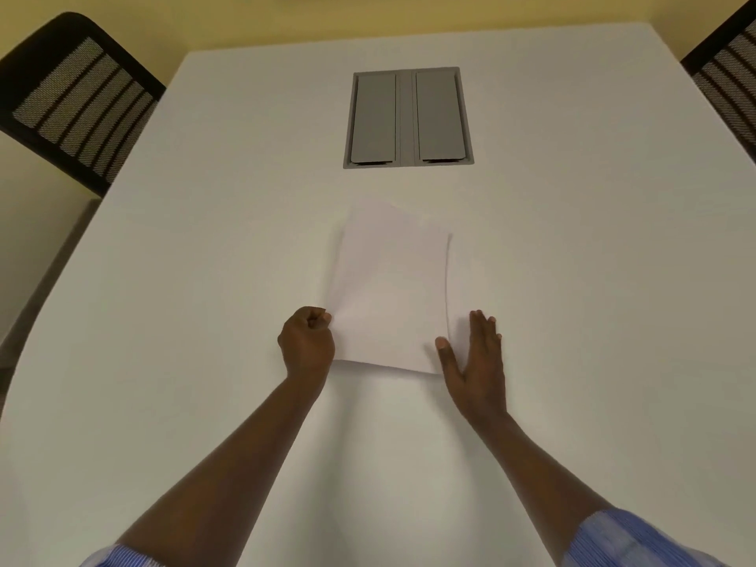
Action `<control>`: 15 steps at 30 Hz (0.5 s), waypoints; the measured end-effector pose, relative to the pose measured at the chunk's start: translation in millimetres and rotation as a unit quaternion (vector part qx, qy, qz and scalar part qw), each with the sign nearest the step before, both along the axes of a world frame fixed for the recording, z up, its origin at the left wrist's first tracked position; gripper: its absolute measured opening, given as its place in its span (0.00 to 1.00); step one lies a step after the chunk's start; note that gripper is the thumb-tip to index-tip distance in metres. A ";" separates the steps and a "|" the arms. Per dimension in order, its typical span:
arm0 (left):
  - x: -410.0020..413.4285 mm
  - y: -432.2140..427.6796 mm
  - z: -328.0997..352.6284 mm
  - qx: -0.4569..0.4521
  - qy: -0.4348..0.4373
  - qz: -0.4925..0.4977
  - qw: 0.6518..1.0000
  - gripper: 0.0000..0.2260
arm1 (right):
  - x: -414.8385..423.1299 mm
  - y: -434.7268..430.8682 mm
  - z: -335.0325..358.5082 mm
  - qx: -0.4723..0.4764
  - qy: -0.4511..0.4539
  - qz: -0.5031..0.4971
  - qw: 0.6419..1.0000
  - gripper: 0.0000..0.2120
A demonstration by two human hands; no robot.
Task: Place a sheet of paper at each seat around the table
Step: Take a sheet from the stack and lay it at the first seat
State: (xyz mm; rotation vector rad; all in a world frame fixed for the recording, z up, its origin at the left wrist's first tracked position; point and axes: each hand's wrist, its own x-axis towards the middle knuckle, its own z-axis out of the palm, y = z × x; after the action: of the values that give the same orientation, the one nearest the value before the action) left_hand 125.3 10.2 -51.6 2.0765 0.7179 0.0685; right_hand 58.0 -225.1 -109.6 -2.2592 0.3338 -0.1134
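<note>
A white sheet of paper [390,288] lies in the middle of the white table [184,280], a little in front of me, with its right edge curled slightly upward. My left hand [307,341] is closed and pinches the sheet's near left edge. My right hand [476,358] lies flat with fingers extended along the sheet's near right edge, the thumb touching the corner. Whether more sheets lie under the top one I cannot tell.
A grey two-lid cable box [408,118] is set into the table beyond the paper. One black mesh-back chair [69,100] stands at the far left side, another chair [728,71] at the far right. A yellow wall runs behind.
</note>
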 end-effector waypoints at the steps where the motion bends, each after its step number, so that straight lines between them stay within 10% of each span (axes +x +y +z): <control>1: -5.9 6.3 3.3 -0.006 -0.004 -0.002 1.000 0.06 | 1.5 3.1 10.3 0.049 0.006 -0.036 0.998 0.41; 9: -70.9 58.3 35.5 -0.099 -0.018 -0.008 0.995 0.07 | -0.2 29.6 73.5 0.377 0.103 -0.146 0.909 0.12; 15: -119.3 106.7 61.7 -0.091 -0.017 -0.040 0.995 0.05 | -50.0 60.7 99.0 0.412 0.137 -0.093 0.896 0.06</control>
State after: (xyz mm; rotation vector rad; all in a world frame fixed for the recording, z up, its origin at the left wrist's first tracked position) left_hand 6.0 116.9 10.1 1.9231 0.5959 -0.0060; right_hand 8.0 -164.4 -10.6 -1.3905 0.6135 0.2183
